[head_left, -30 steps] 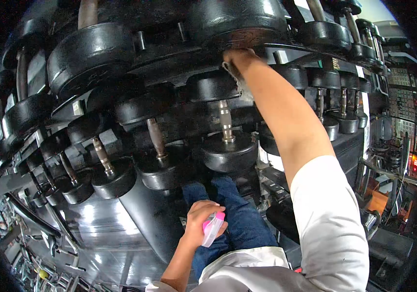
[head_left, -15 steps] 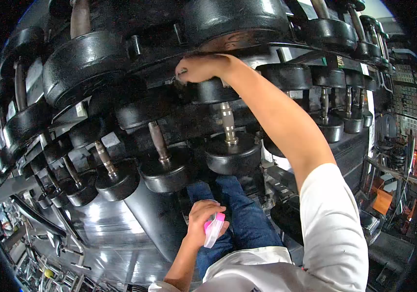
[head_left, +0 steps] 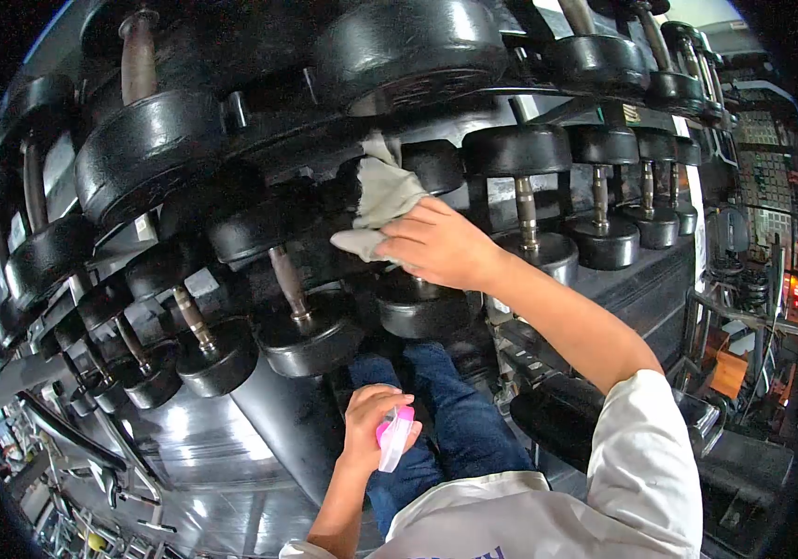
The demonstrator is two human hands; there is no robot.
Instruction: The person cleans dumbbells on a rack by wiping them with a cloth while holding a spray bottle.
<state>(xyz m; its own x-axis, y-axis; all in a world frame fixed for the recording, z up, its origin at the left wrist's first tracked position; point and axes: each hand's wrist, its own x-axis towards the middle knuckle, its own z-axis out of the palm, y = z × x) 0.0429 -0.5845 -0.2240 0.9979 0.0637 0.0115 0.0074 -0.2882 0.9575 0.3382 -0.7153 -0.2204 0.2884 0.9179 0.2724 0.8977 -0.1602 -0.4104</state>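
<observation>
My right hand point(head_left: 450, 247) has its fingers closed on a grey cloth point(head_left: 386, 193), pressing it over the upper part and handle of a black dumbbell point(head_left: 422, 309) in the lower rack row. Cloth and hand cover most of that dumbbell's handle. Lower down, in front of my jeans, my left hand point(head_left: 364, 424) is wrapped around a small spray bottle point(head_left: 397, 438) with pink parts and a translucent body. Left of the cloth sits another dumbbell point(head_left: 310, 331) with a worn metal handle, and to the right one more point(head_left: 517, 149).
Large black dumbbells point(head_left: 408, 51) fill the upper tier, above the hands. A black padded bench point(head_left: 557, 424) stands at my right side. Gym machines point(head_left: 91, 438) are at the lower left, over a shiny floor point(head_left: 203, 447). Weight equipment point(head_left: 758, 279) lines the far right.
My right hand has come down and right from behind the lower-row dumbbell's top, bringing the grey cloth into plain sight. The left hand still holds the bottle. The view has shifted slightly.
</observation>
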